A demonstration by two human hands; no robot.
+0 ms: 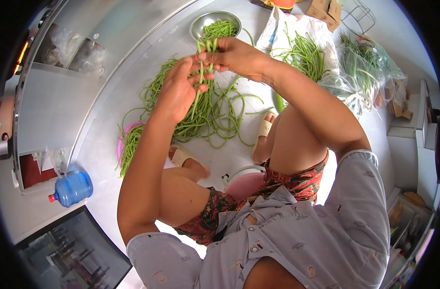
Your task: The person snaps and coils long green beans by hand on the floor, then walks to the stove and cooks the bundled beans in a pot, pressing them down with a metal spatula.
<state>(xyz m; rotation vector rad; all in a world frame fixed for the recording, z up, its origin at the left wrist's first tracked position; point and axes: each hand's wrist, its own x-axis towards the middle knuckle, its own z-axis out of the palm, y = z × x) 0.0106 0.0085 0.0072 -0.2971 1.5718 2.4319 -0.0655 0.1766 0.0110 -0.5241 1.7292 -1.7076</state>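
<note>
Several green long beans [200,72] hang between my two hands in the head view. My right hand [239,59] is closed on their upper ends, with thumb and fingers pressed together. Lower on the same beans, my left hand [179,89] has its fingers curled around them. Below and behind the hands, a loose heap of long beans [220,123] spreads over the floor. Just beyond my right hand stands a metal bowl [196,30] with short bean pieces [219,30] in it.
More long beans [306,58] lie on a white sack [273,31] at the right, beside a clear plastic bag [360,91] of greens. A pink basin [120,147] with beans stands at the left. A blue water jug [75,188] lies near the cabinet.
</note>
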